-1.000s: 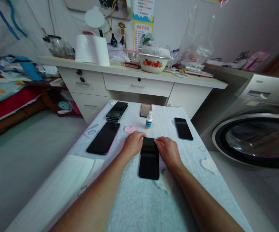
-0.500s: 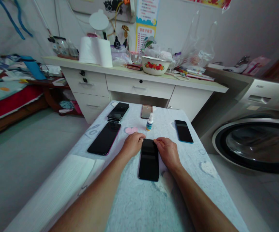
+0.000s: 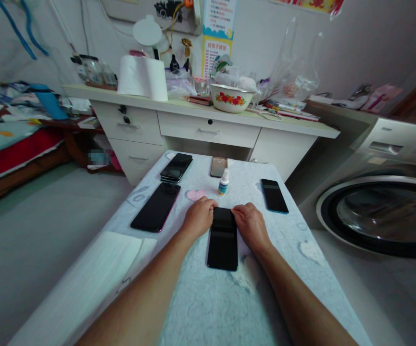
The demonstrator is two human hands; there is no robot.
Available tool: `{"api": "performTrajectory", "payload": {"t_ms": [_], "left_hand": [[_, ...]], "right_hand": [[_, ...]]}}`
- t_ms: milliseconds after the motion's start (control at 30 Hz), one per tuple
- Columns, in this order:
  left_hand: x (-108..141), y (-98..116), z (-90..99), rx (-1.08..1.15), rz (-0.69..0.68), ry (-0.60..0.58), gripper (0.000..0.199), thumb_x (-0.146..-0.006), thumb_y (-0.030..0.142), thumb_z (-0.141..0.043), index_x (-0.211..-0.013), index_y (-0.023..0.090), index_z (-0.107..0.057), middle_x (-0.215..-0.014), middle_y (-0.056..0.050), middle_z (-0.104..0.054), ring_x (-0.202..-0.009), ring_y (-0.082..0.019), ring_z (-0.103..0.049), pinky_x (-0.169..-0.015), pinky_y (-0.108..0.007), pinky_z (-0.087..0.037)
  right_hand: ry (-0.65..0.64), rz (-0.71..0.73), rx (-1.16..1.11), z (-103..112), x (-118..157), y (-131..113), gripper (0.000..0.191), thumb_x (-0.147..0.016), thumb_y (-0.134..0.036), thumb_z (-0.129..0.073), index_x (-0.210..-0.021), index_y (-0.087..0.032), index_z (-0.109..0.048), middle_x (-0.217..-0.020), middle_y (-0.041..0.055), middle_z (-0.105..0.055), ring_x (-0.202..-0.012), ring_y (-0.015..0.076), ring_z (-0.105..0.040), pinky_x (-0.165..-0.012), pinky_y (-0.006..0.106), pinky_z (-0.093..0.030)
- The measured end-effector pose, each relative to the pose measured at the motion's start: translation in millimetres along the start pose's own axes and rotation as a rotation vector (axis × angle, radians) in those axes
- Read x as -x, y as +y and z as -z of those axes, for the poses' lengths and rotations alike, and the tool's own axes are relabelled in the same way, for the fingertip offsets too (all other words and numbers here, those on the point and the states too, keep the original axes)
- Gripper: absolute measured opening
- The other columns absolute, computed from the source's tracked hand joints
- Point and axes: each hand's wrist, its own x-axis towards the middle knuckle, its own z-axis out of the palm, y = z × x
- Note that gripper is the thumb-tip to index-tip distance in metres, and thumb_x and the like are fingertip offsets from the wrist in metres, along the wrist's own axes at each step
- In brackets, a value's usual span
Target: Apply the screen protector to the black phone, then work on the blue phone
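Note:
A black smartphone (image 3: 222,242) lies face up on the cloth-covered table, its long side pointing away from me. At its far left corner my left hand (image 3: 200,214) is closed, fingers curled against the edge. My right hand (image 3: 250,222) pinches the far right corner in the same way. Just beyond the phone stands a small white spray bottle (image 3: 223,182) with a blue and yellow label. To the left lies a larger phone (image 3: 156,207) with a pinkish edge. A blue-edged phone (image 3: 274,196) rests to the right.
At the table's far left is a stack of phones (image 3: 176,166); a brownish phone or case (image 3: 218,166) lies at the far middle. Behind stands a white desk (image 3: 208,129) with a flowered bowl (image 3: 231,98) and paper roll (image 3: 143,77). A washing machine (image 3: 377,168) is at right.
Both hands stay at the phone's far corners, with only a very slight shift to the right. The other phones and the bottle keep their places.

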Motion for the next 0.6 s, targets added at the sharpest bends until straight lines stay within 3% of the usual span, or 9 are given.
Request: {"api": "performTrajectory", "payload": {"t_ms": [367,600], "left_hand": [[-0.3,-1.5,2.8,0.065,0.012,0.011,0.023,-0.078,0.006,-0.046,-0.089,0.018,-0.062,-0.091,-0.003,-0.062,-0.086,-0.014,-0.059,-0.08,-0.026,-0.045],[4.5,3.5,6.0,-0.058,0.058,0.029,0.012,-0.079,0.011,-0.049,-0.08,0.019,-0.058,-0.087,-0.003,-0.059,-0.079,-0.014,-0.058,-0.072,-0.025,-0.044]], "right_hand": [[-0.098,0.121,-0.056,7.1,3.7,-1.8,0.015,-0.087,-0.017,-0.056,-0.091,-0.02,-0.07,-0.082,0.002,-0.058,-0.081,0.0143,-0.057,-0.074,0.024,-0.041],[-0.127,0.175,-0.055,7.1,4.3,-1.2,0.015,-0.086,-0.017,-0.056,-0.09,-0.02,-0.07,-0.083,0.002,-0.056,-0.081,0.0141,-0.057,-0.073,0.024,-0.04]]}}
